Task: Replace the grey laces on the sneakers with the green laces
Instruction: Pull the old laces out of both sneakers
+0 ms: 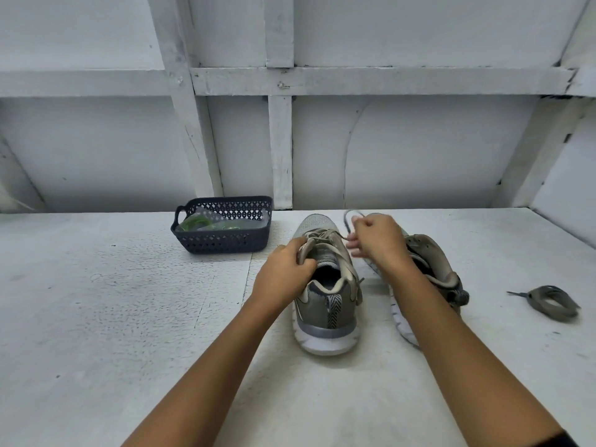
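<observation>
Trainee: Footwear first, from the head view: where does it sit?

Mentor: Both shoes are on the white table [129, 301], heels toward the person. The laced sneaker [325, 304] stands upright in the middle. The second sneaker [429, 250] lies just to its right, tipped onto its side, partly behind the right forearm.

Trainee: Why is the left hand [283, 269] there?

Mentor: Its fingers are curled round the throat of the laced sneaker, beside the top eyelets. I judge that it pins the shoe down so that a pull on the lace does not drag it along.

Trainee: And the right hand [375, 238]?

Mentor: It is raised over the toe end, with thumb and forefinger closed in a pinch on the grey lace [322, 237]. A dark loop of that lace stands up above the knuckles. The other fingers hang loosely. The lace is drawn up and away, which suits freeing it from the eyelets.

Trainee: How far along is the job?

Mentor: Early, by my reading. A loose grey lace [554, 301] lies coiled well to the right, so I take it one shoe is already stripped. I cannot see the second sneaker's eyelets well enough to be sure.

Trainee: The replacements?

Mentor: The green laces [196, 223] are in the dark basket [225, 243] at the back left, near the shoes but apart from them, apparently inside clear wrapping. Neither hand touches them.
</observation>
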Demonstrator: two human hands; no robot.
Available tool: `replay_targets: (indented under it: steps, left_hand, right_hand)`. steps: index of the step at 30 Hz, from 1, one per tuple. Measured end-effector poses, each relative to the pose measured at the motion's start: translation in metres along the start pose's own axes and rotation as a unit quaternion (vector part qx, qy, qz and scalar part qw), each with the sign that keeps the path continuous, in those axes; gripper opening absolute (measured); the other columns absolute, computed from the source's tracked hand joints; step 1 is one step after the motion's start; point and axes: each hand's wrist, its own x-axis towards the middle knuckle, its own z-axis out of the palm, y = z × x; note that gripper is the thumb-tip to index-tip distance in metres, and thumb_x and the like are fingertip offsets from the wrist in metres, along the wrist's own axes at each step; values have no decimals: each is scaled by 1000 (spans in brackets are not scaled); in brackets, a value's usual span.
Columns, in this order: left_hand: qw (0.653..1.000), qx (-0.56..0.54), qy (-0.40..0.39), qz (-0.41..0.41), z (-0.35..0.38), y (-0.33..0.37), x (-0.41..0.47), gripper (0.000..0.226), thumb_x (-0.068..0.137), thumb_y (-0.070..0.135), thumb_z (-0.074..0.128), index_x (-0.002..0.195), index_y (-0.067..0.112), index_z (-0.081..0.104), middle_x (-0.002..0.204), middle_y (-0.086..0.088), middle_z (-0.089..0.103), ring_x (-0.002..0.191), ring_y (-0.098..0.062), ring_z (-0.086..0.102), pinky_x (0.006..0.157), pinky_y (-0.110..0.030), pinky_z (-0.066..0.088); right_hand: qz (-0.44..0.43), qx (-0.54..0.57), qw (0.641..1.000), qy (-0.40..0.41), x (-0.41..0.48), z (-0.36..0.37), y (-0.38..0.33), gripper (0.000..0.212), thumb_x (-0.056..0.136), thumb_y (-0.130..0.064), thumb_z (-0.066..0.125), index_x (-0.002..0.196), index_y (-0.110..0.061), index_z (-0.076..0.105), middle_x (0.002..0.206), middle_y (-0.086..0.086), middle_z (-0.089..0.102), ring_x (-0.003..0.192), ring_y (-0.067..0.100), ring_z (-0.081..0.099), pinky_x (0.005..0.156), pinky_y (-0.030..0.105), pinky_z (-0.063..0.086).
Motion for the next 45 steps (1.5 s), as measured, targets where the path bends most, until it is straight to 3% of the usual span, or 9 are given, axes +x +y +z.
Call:
replay_targets:
  steps: [3,5,8,10,18,26,33,38,45]
  left_hand:
    - [1000,10,16,25,3,-1,3,42,88,36,54,129,26,54,120,-3,58,107,-18,58,94,-34,46]
    - [998,-10,22,51,3,4,6,36,94,41,51,119,18,61,110,-3,58,101,-16,57,87,-28,43]
    - [996,-83,-3,41,-1,13,10,49,100,38,37,94,0,67,90,-13,66,84,-22,60,74,-32,42]
    - [998,-62,1,28,-7,15,12,40,101,31,40,101,2,68,98,-13,69,92,-24,62,73,-29,41]
    - [993,-114,-17,-25,-14,30,23,9,91,12,55,87,13,63,80,0,59,78,-15,54,60,-22,41]
    - [983,-127,-79,-103,-15,27,52,33,99,10,39,67,13,47,67,-6,44,60,-15,39,55,-24,30]
    - [935,-320,-29,-148,-14,25,60,27,98,15,47,71,13,48,62,-3,42,45,-10,38,43,-17,33]
    - [962,-229,-35,-144,-23,15,41,28,97,41,44,90,16,56,80,-1,58,73,-14,55,68,-29,47]
    - [969,-240,30,-41,-10,9,19,18,90,19,64,73,17,68,70,-1,64,71,-13,57,72,-31,48]
  right_hand:
    - [-35,-186,981,-49,-11,-1,2,51,98,-38,38,72,-1,62,75,14,67,76,31,66,76,35,51]
    - [-82,-217,972,-44,-24,2,-2,51,100,-39,36,63,-10,57,70,11,60,79,29,56,65,31,34]
    - [-121,-212,969,-27,-32,11,-2,38,98,-35,43,96,-9,70,99,13,68,99,28,58,73,31,35]
    - [-124,-206,971,-15,-32,16,3,34,97,-31,46,110,-8,68,110,12,68,107,29,58,84,32,40]
    - [-117,-170,978,8,-32,20,11,32,96,-29,49,107,-6,67,107,14,68,105,30,58,81,31,42]
    - [-100,-126,987,8,-37,20,13,31,96,-28,49,105,-5,69,105,15,68,102,30,59,83,33,44]
    - [-99,-113,989,14,-36,19,16,30,96,-27,50,101,-6,70,101,14,69,99,29,60,79,31,43]
    - [-106,-104,989,21,-35,20,19,29,96,-26,50,98,-5,70,98,14,69,95,28,60,74,29,39]
    - [-114,-85,989,28,-32,23,24,28,95,-27,52,93,-6,70,90,13,69,88,27,60,69,28,38]
